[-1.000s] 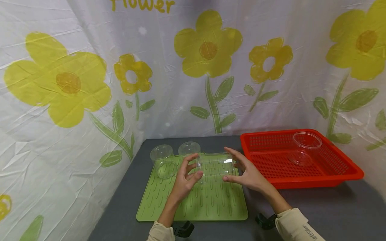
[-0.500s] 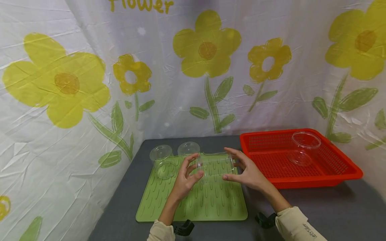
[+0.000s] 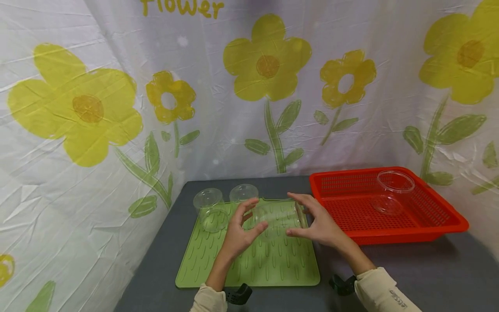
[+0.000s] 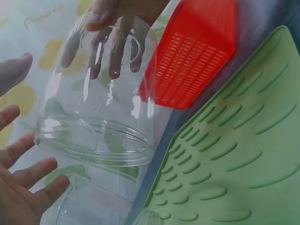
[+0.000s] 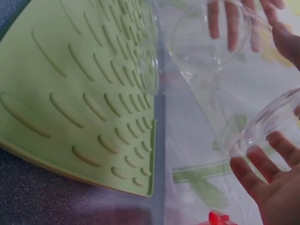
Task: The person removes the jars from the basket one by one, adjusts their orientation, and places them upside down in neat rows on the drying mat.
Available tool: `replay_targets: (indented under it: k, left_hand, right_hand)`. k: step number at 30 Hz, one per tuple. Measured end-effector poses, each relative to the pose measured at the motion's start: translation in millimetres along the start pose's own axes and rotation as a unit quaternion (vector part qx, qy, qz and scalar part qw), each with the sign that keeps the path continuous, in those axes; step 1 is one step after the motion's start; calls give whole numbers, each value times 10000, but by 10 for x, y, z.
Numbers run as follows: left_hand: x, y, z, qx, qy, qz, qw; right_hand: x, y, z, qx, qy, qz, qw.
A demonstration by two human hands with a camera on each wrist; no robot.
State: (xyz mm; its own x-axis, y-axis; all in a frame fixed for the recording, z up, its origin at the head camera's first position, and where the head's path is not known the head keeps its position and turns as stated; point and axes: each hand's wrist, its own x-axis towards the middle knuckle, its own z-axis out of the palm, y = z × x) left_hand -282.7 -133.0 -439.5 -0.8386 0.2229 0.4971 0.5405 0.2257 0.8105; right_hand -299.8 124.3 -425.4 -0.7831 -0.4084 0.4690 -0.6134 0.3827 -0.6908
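Observation:
A clear jar (image 3: 278, 216) lies sideways in the air over the green mat (image 3: 280, 271). My right hand (image 3: 321, 223) holds its base end, the thumb below and the fingers over the top and behind. At the other end, my left hand (image 3: 238, 237) curves loosely about the ringed rim. In the left wrist view, the left fingers (image 4: 35, 173) touch or nearly meet that rim, while the thumb stands apart from the jar. Two more clear jars, a near one (image 3: 208, 200) and a farther one (image 3: 243, 191), stand upright at the mat's back left.
On the right, a red perforated basket (image 3: 390, 238) sits on the dark grey table (image 3: 148, 277), with another clear jar (image 3: 395, 188) upright inside. Behind the table hangs a white cloth (image 3: 218, 143) printed with yellow flowers.
The held jar has turned slightly and its left end is blurred now. My left thumb has shifted a little to the right; the other jars and the basket stay put.

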Motion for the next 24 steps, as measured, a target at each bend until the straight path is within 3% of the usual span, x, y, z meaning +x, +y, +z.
replay_targets:
  k: [5, 10, 18, 24]
  left_hand:
    - [58, 4, 33, 543, -179, 381, 9976]
    - [108, -5, 85, 1238, -400, 617, 9896]
    - [127, 25, 162, 2074, -667, 560, 9744]
    - [117, 24, 203, 2595, -892, 656, 9594]
  right_hand:
    - [1, -30, 19, -433, -16, -62, 9990]
    - [24, -71, 31, -805, 6, -254, 9964]
    - [56, -108, 26, -1375, -54, -464, 9894]
    - [56, -123, 25, -1471, -108, -508, 9878]
